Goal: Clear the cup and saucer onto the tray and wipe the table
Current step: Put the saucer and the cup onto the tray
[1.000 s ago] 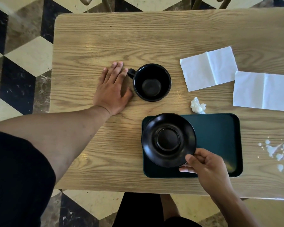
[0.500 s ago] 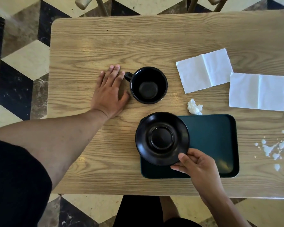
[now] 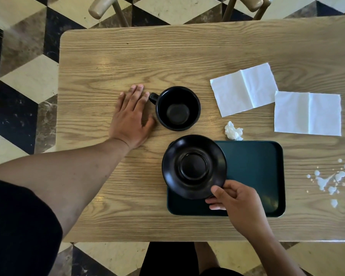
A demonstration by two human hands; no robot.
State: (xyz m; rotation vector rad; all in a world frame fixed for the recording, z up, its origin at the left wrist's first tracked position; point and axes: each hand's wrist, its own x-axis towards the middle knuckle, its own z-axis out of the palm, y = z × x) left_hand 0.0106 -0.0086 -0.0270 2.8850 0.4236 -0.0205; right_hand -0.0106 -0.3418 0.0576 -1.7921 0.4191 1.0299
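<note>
Pinching the near rim of the saucer [image 3: 193, 166], the right hand [image 3: 237, 202] has its thumb on top of the rim and its fingers curled under it; the saucer is black and round, with a ring in its middle; it sits over the left end of the tray [image 3: 253, 172], and its left edge sticks out past the tray's side; whether it rests on the tray or is held just above it cannot be told; the tray is dark green and lies on the table [image 3: 167, 56], near the person's edge; the left hand [image 3: 130, 118] lies flat on the table with its fingers straight and close together, holding nothing; it is just beside the cup [image 3: 177, 108], and its first finger is right by the cup's handle; the cup is black and stands upright on the wood, just past the saucer and apart from it; two white napkins [image 3: 244, 89] lie flat to the right of the cup, side by side; a small crumpled white ball [image 3: 233, 131] sits just at the far edge of the tray; white splashes [image 3: 327, 180] dot the table to the right of the tray; the floor has black, brown and cream tiles
</note>
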